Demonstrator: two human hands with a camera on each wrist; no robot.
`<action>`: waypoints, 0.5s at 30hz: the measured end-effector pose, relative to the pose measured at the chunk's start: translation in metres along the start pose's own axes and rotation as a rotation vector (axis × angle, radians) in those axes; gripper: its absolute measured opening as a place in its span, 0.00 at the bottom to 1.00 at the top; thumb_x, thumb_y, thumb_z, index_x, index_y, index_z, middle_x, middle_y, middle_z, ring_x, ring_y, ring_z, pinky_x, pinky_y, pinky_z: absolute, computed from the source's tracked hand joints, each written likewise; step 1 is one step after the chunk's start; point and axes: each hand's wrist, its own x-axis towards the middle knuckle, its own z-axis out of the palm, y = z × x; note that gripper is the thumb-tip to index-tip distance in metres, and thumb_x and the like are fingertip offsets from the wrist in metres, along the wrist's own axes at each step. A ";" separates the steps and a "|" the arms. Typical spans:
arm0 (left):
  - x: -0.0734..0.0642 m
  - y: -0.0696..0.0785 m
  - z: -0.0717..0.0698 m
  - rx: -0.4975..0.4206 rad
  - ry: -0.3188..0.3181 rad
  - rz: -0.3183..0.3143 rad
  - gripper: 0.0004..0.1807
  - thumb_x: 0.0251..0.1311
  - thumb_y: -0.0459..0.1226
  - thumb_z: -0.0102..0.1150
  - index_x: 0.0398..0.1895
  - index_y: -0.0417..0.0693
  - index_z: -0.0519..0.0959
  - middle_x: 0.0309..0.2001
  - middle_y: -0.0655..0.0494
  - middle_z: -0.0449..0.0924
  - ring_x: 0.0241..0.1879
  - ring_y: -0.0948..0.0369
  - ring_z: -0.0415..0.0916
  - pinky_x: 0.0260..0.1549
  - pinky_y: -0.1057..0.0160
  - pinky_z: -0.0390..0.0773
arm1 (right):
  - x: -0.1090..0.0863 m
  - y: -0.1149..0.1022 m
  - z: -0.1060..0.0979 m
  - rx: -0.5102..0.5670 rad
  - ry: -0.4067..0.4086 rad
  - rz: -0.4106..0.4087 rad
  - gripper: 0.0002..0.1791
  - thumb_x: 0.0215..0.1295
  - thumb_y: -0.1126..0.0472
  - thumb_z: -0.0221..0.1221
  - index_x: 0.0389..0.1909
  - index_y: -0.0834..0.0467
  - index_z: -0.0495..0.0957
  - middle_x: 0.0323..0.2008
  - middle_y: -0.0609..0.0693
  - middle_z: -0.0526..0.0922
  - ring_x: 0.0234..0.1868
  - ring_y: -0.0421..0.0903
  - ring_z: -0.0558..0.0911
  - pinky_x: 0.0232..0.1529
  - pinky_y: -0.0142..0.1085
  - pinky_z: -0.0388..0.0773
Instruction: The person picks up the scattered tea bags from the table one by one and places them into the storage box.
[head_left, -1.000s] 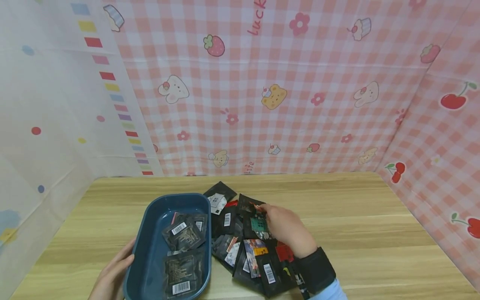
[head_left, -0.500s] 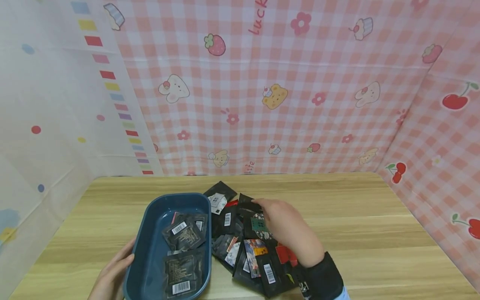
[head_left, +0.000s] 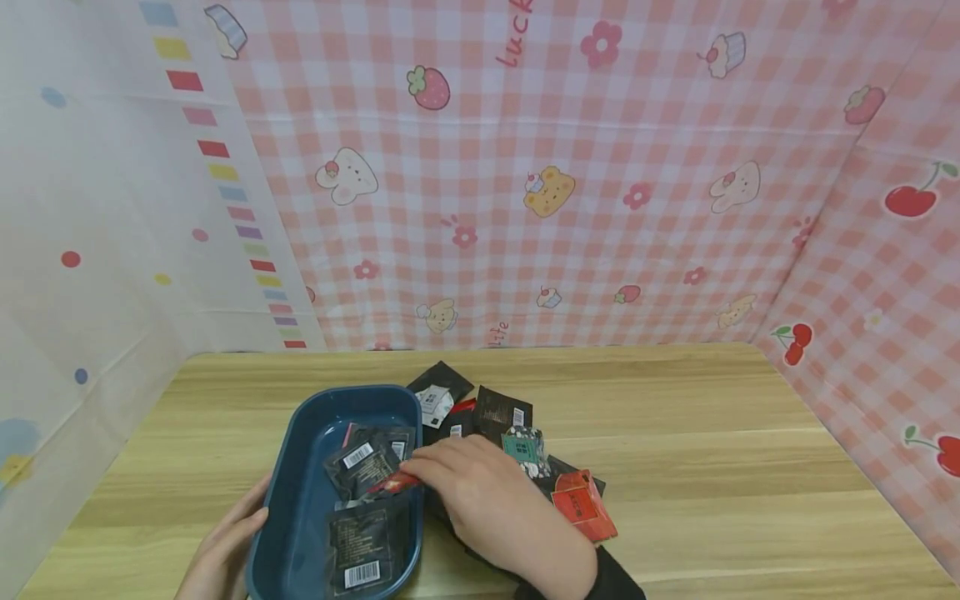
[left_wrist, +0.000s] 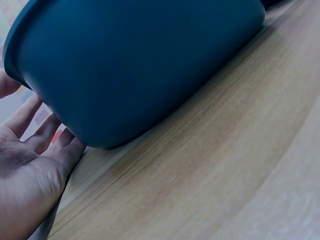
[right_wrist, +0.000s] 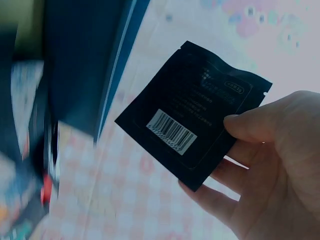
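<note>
Well, the tub [head_left: 300,512] (blue) holds black sachets [head_left: 362,542].

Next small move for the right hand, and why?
Probably lower the black sachet slightly and release it inside the blue tub. The right hand pinches it by one side, and the head view shows it over the tub's interior. Other barcoded sachets lie in there, and the left hand touches the tub's outer side.

The tray [head_left: 300,508] is blue, sachets [head_left: 363,537] mostly black (backdrop [head_left: 480,158] pink-checked).
</note>
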 end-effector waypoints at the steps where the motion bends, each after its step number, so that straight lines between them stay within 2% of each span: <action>1: 0.000 0.000 0.000 0.000 -0.001 0.001 0.30 0.74 0.32 0.18 0.63 0.64 0.70 0.61 0.71 0.75 0.59 0.68 0.70 0.54 0.67 0.78 | 0.001 -0.005 0.002 -0.010 -0.005 -0.041 0.20 0.58 0.64 0.61 0.53 0.49 0.78 0.49 0.43 0.84 0.52 0.39 0.77 0.54 0.36 0.78; 3: 0.000 0.000 0.000 -0.005 -0.009 0.005 0.30 0.74 0.32 0.17 0.63 0.64 0.69 0.61 0.70 0.75 0.59 0.67 0.70 0.54 0.66 0.77 | 0.002 -0.015 0.006 0.005 -0.034 -0.102 0.19 0.60 0.58 0.60 0.54 0.48 0.78 0.50 0.42 0.84 0.53 0.38 0.77 0.55 0.33 0.77; 8: 0.000 -0.001 -0.001 0.009 0.004 0.007 0.30 0.74 0.32 0.17 0.63 0.64 0.69 0.61 0.71 0.75 0.59 0.67 0.70 0.54 0.67 0.78 | 0.001 -0.027 0.020 0.115 -0.137 -0.197 0.28 0.57 0.41 0.59 0.57 0.47 0.75 0.51 0.42 0.83 0.53 0.37 0.76 0.57 0.31 0.75; 15: -0.001 -0.001 -0.001 0.064 0.052 0.006 0.29 0.74 0.32 0.20 0.62 0.66 0.71 0.59 0.73 0.76 0.58 0.69 0.71 0.52 0.69 0.78 | 0.000 -0.033 0.039 0.088 -0.174 -0.239 0.26 0.62 0.37 0.51 0.55 0.46 0.77 0.49 0.43 0.84 0.49 0.38 0.77 0.52 0.29 0.76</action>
